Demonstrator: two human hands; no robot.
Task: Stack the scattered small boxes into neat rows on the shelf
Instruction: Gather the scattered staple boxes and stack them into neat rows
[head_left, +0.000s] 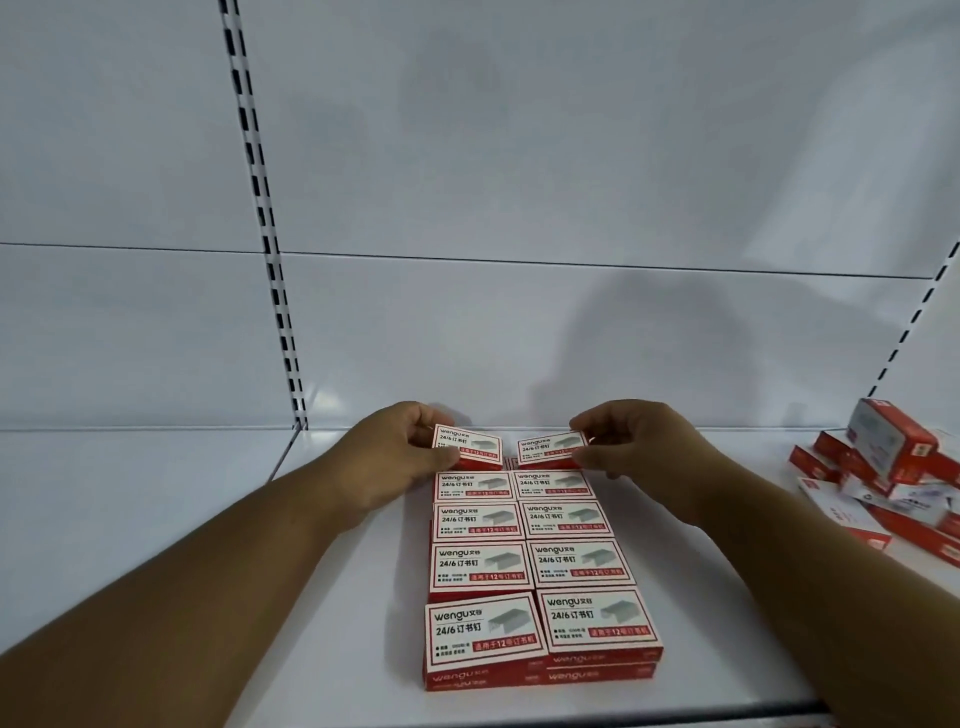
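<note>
Red-and-white cardboard is pinched in both hands at the back of the shelf. By the left hand (402, 457), one staple box (467, 448) is gripped at its left end, thumb at the near edge and curled fingers at the far edge. By the right hand (631, 447), a second staple box (551, 447) is held the same way at its right end. Both boxes are kept flat, label up, side by side with a narrow gap between them, at the far end of the stacked rows (530, 566). Two columns of staple boxes are formed by these rows, running toward the shelf's front edge, at least two layers deep at the front. Well apart to the right, a loose heap of boxes (883, 483) is seen lying at mixed angles on the white shelf (156, 493). Behind, a slotted upright (262, 223) is fixed to the white back panel (571, 156).
</note>
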